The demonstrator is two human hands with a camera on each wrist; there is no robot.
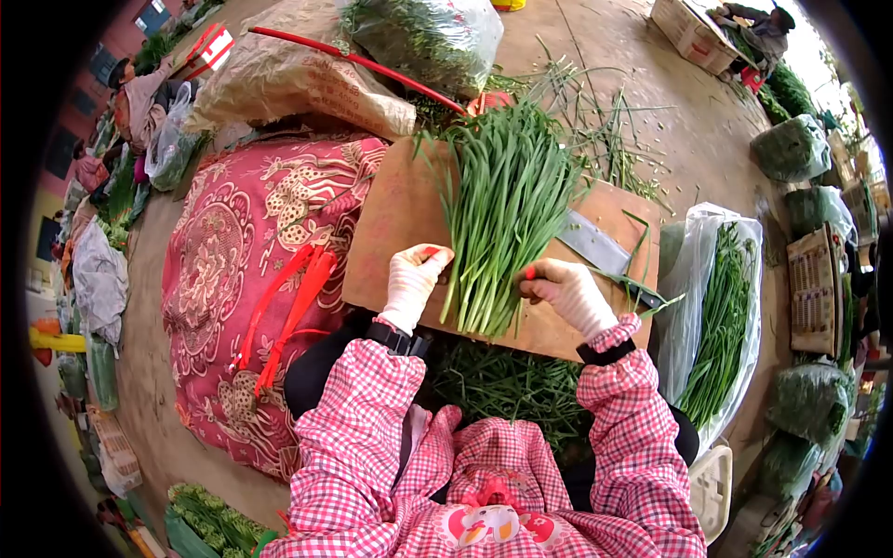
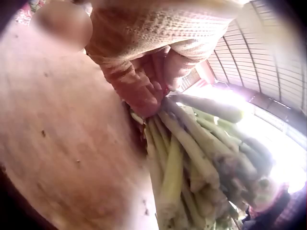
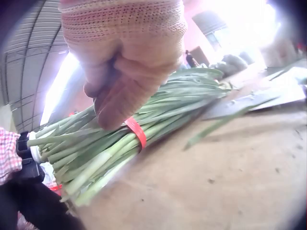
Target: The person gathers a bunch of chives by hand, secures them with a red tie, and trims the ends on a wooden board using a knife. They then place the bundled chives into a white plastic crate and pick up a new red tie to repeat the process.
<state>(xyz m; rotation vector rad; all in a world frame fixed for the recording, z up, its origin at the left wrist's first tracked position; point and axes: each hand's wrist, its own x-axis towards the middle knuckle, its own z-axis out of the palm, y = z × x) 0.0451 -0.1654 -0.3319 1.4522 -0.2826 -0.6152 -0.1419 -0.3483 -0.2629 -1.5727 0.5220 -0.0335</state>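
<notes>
Chives [image 1: 507,200] on board [image 1: 395,223], concrete market floor [image 1: 698,121].

A vegetable market: bagged greens [image 1: 791,149] and crates [image 1: 688,33] all around.

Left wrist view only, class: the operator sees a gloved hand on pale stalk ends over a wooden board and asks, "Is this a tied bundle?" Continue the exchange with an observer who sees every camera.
Observer: Yes. A red band circles the chive bundle near its pale ends.
Operator: Where is the right hand?
Observer: The right hand, gloved, seems to pinch that band from the bundle's other side.
Operator: Any blade nearby?
Observer: A cleaver lies flat on the cutting board, right of the bundle, touched by neither hand.
</notes>
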